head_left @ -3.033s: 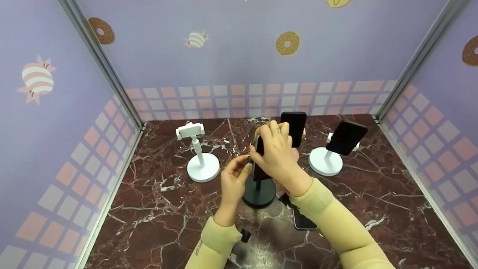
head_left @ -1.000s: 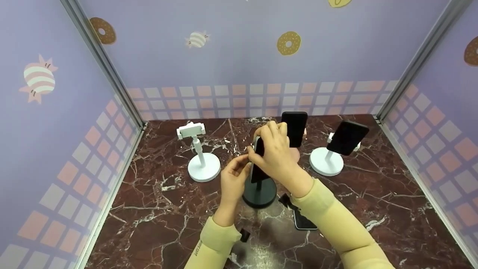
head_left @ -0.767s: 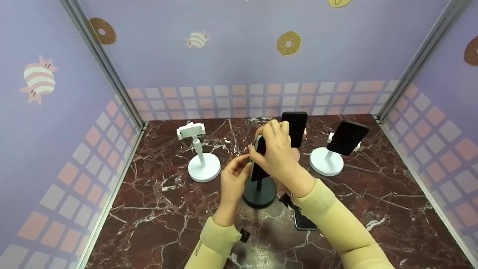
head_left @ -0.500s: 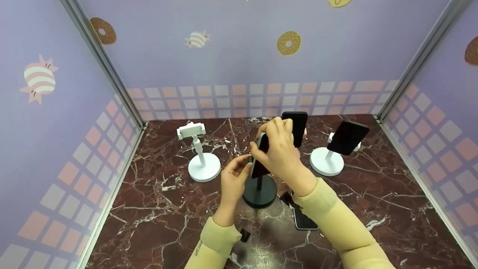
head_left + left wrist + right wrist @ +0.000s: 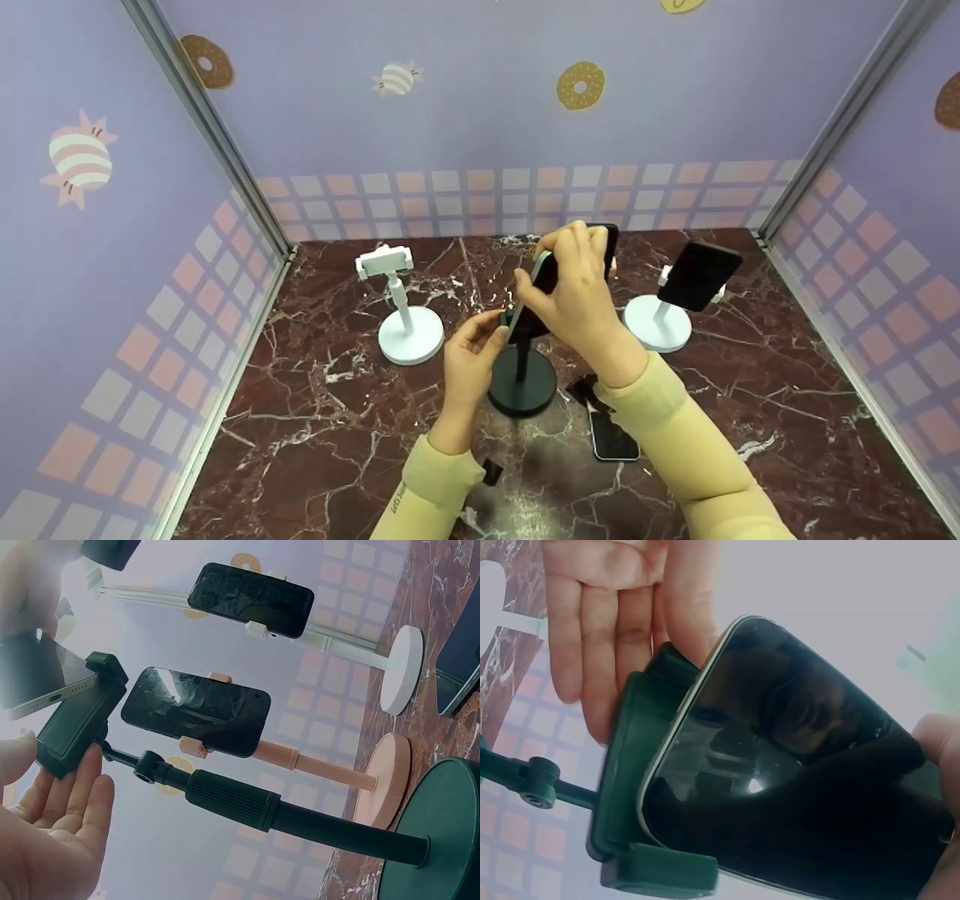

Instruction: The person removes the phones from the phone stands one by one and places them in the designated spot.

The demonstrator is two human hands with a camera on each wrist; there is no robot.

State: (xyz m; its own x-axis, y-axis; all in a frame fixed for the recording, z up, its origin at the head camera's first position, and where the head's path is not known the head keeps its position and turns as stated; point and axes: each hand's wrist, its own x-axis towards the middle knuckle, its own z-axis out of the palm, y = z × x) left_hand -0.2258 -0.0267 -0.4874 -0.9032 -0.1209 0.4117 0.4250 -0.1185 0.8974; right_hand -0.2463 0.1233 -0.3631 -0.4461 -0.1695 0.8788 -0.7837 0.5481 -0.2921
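My left hand [image 5: 469, 364] pinches the holder of a dark green phone stand [image 5: 82, 720], thumb on one side and fingers behind. The stand's round base [image 5: 523, 386] stands on the table. My right hand [image 5: 581, 307] grips a smartphone [image 5: 780, 765] with a pale rim and dark screen. Tilted, the phone has its lower end in front of the green holder, overlapping it in the right wrist view. Whether phone and holder touch is unclear. Part of the phone is hidden behind my right hand in the head view.
A white stand [image 5: 409, 334] with a bare holder is at left. Behind, a pink stand [image 5: 382, 772] carries a black phone [image 5: 196, 711]; at right another white stand [image 5: 656, 322] bears one [image 5: 699, 276]. A phone [image 5: 615, 436] lies on the marble-patterned table near my right sleeve.
My right hand has shifted up and to the right with the smartphone, which tilts away from the stand, and more of the green holder shows. My left hand has stayed in place.
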